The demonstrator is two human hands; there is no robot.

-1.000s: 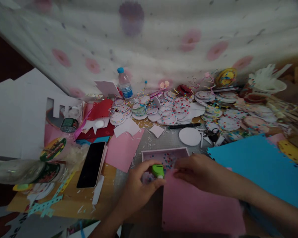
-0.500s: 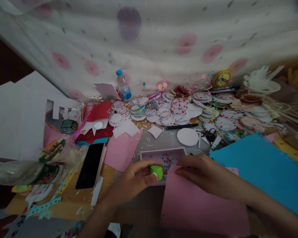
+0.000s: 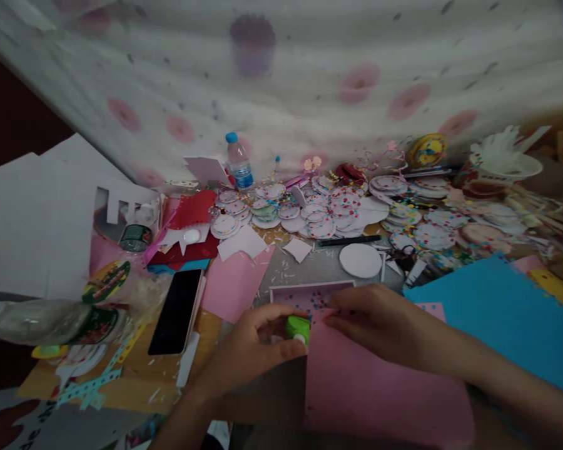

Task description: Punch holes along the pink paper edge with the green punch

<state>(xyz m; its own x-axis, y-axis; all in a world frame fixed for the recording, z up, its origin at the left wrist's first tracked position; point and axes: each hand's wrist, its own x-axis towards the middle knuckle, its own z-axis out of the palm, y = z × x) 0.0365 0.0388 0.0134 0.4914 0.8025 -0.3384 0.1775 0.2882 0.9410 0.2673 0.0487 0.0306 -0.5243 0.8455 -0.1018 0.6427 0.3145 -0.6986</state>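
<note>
A small green paper punch [image 3: 298,327] with a white button is held between the thumb and fingers of my left hand [image 3: 258,340]. My right hand [image 3: 373,315] pinches the upper edge of a pink sheet of paper [image 3: 380,387]. The sheet's upper left edge meets the punch; whether it sits in the slot I cannot tell. Just behind my hands lies a shallow white box [image 3: 281,292] with small red and blue paper dots inside, partly hidden by both hands and the sheet.
A phone [image 3: 177,312] and a large plastic bottle [image 3: 51,322] lie at the left. Dotted paper discs [image 3: 347,203] pile up along the back beside a small water bottle [image 3: 239,162]. A black pen [image 3: 350,240], a white paper oval [image 3: 360,260] and blue paper [image 3: 502,319] lie farther right.
My right hand and the pink sheet have shifted left, bringing the sheet's edge up to the punch. The punch is tilted slightly differently in my left hand. The whole view has shifted a little.
</note>
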